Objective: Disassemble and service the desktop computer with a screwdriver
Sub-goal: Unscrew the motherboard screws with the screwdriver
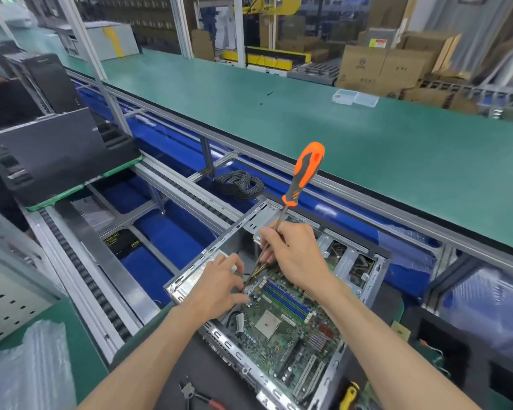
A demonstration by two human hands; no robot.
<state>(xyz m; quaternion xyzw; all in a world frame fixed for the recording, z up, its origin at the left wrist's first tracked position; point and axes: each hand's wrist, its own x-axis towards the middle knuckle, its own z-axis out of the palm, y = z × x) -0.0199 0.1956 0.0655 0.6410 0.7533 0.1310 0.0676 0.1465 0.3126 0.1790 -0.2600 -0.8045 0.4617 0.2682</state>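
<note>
Right hand [293, 255] pinches the shaft of the orange-and-grey-handled screwdriver [304, 174]; left hand [219, 284] steadies the tip at centre frame. A slip risks gouging the green motherboard [279, 327].

Bright even light, blurred warped edges

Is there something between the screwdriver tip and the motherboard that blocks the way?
Yes. The left hand covers the spot where the screwdriver shaft meets the motherboard, beside yellow and black wires. The tip is hidden.
</note>
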